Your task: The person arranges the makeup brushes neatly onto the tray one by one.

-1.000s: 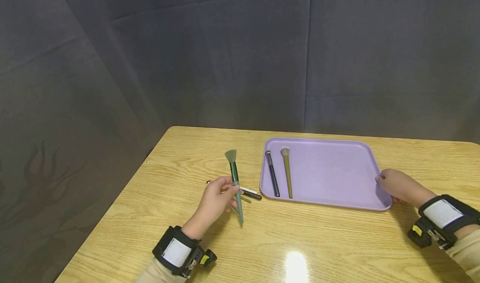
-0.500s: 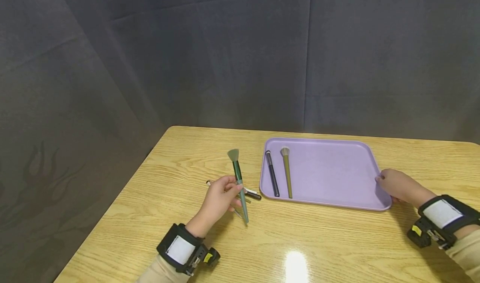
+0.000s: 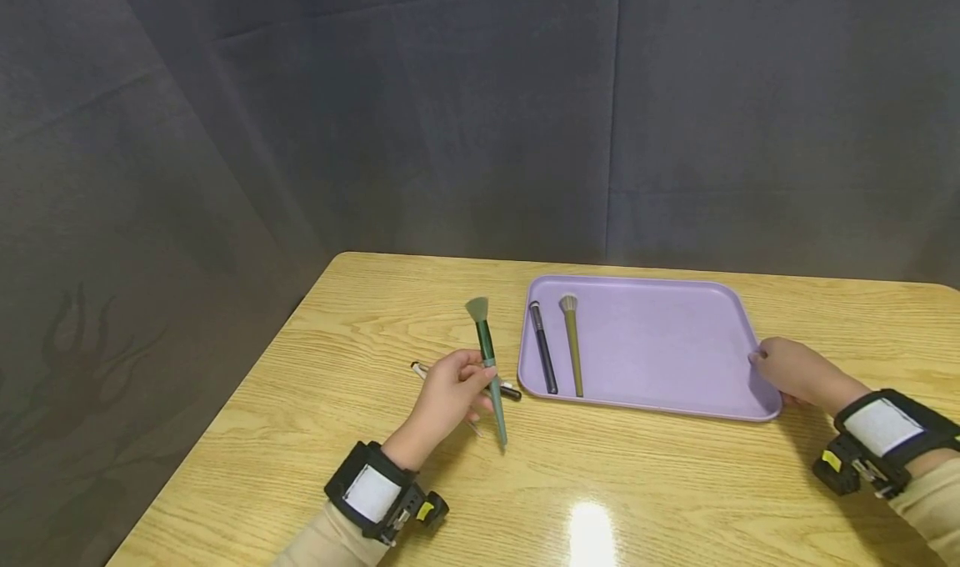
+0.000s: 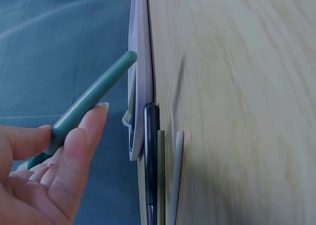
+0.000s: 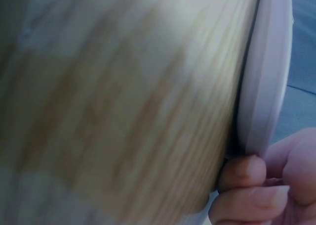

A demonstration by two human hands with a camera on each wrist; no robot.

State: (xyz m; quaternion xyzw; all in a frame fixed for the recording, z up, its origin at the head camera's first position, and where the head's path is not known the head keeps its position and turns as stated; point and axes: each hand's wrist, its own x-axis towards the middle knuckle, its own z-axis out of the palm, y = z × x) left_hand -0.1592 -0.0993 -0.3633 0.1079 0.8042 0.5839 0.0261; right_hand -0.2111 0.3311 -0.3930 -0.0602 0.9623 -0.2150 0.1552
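My left hand pinches a green makeup brush between thumb and fingers, its fan-like bristles pointing away. In the left wrist view the brush's handle is raised above the wooden table. Under that hand lie several more brushes, partly hidden, among them a black-handled one, an olive one and a pale grey one. At the right, my right hand grips the edge of a purple tray, thumb on the rim. A black brush and an olive-handled brush lie side by side in its left part.
The wooden table ends at a rounded far-left corner. A dark grey curtain hangs behind it and along the left. Each wrist wears a black strap with a small camera, the left strap being closer to the table's middle.
My left hand has moved a little to the right, carrying the green makeup brush closer to the tray. My right hand and the tray have stayed in place.
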